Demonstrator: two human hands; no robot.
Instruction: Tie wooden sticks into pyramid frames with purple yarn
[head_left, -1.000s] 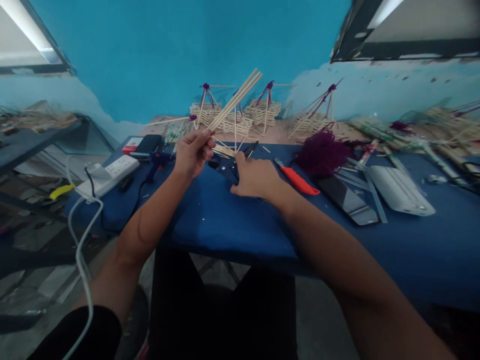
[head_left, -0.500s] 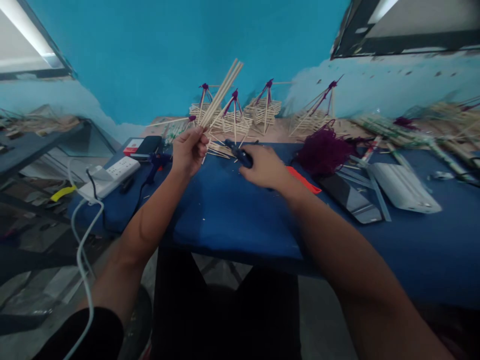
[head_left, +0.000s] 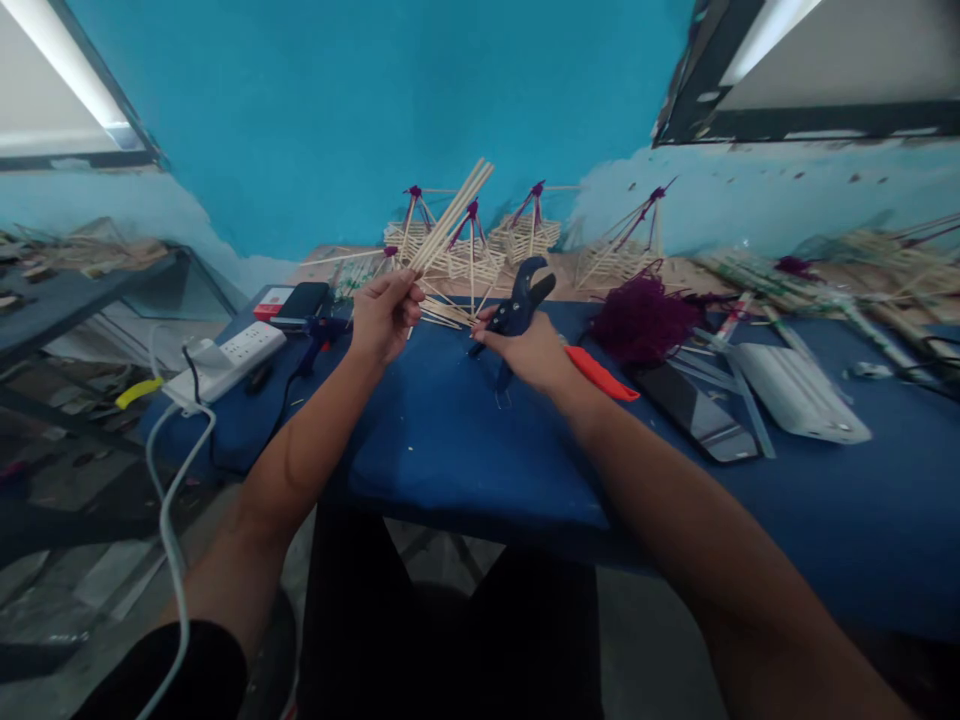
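Observation:
My left hand [head_left: 386, 315] is closed around the lower ends of several thin wooden sticks [head_left: 454, 220], which lean up and to the right. In my right hand [head_left: 529, 345] is a dark hand cutter [head_left: 517, 300] with a hooked jaw; the jaw points up and its handles hang below my fingers. Between and beyond my hands lie loose sticks [head_left: 446, 315] on the blue tabletop [head_left: 450, 430]. Behind them stand several woven stick structures [head_left: 476, 262] with purple-bound tops. An orange-red strip [head_left: 600, 375] lies close to my right wrist.
To the left are a white power strip [head_left: 244, 350], a glue gun [head_left: 322, 335] and a black case [head_left: 301, 302]. Right of my hand lie purple fiber [head_left: 649, 315], a phone [head_left: 701, 415] and a white block-like device [head_left: 802, 390]. A blue wall [head_left: 375, 110] rises behind.
My right hand has turned the cutter, so its hooked jaw now points up and shows clearly. The sticks stay in my left hand, nearly unmoved.

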